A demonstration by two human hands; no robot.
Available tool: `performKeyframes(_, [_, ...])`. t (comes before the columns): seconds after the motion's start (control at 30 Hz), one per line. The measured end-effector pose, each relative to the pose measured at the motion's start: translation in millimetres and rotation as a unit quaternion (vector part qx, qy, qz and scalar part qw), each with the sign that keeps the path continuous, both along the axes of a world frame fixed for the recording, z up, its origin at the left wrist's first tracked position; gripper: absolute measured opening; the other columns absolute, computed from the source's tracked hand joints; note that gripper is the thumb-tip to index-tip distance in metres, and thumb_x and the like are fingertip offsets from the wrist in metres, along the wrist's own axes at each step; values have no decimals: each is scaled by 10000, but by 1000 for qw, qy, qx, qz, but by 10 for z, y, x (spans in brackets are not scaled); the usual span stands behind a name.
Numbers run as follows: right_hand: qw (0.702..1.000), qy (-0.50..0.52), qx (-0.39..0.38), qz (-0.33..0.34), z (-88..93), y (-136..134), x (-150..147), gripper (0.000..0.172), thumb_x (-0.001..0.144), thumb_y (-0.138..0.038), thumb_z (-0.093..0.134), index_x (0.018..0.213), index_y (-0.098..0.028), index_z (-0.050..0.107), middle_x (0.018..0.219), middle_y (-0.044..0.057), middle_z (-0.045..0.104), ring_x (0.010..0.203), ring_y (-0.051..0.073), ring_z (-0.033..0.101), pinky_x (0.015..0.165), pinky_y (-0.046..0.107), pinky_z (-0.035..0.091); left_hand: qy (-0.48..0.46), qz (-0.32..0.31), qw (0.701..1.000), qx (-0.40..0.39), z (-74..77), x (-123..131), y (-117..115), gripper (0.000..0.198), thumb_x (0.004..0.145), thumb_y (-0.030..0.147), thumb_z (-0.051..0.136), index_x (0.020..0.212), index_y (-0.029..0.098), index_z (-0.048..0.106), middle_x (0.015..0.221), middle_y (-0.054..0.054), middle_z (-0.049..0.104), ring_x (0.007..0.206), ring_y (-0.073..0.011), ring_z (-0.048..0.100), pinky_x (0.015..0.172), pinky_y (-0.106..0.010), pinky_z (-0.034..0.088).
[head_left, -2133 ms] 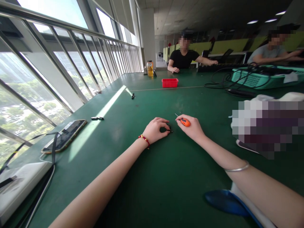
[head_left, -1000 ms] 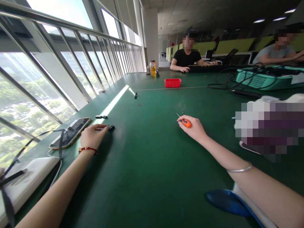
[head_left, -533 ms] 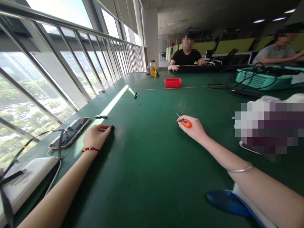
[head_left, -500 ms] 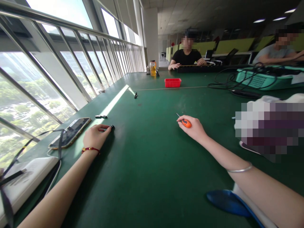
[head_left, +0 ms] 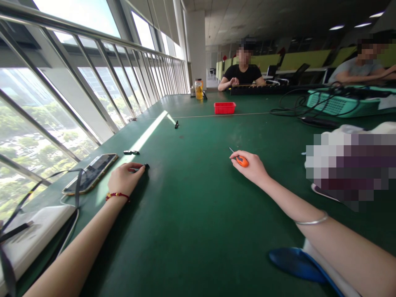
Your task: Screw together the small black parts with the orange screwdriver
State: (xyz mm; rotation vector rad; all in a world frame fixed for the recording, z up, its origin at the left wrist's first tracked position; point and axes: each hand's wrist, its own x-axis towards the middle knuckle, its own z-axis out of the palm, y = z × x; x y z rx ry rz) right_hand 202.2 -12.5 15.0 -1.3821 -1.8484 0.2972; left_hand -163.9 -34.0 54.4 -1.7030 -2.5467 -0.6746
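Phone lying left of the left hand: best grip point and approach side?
Pinch the phone across its two long edges, on the far half, coming from above. It lies flat, screen up, and a black strap crosses its near end, so that end is probably awkward.

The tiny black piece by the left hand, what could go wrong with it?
1. The small black piece sits just at the left hand's fingertips; being so tiny, it might slip away and be hard to spot on the dark green table.
2. The right hand holds an orange screwdriver with its thin tip bare, pointing away; it could poke or scratch something.
3. The phone lies close beside the left hand and might get bumped.
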Motion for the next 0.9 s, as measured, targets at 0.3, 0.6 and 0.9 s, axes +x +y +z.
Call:
performKeyframes(0.3, [999,41,17,-7,4,3,-15,192,748,-263,534,914,-252,630,943,21,681,826,199,631,711,305,469,-14,-3,1000,2,-10,0,12,357,725,476,558,911,203,694,853,-36,682,840,-212,603,680,-261,421])
performKeyframes(0.6, [989,89,117,-10,33,-77,-110,176,667,-156,558,832,-214,572,805,14,643,677,151,591,627,255,436,-180,-231,956,-27,-83,456,213,322,664,462,604,795,174,668,815,-35,693,804,-193,614,728,-274,461])
performKeyframes(0.9, [980,110,162,-26,77,-129,-135,126,768,-314,577,767,-198,526,719,4,591,542,105,516,564,233,415,-164,-326,928,-78,-135,1724,235,115,730,295,568,782,237,653,857,34,694,959,-213,569,958,-448,303])
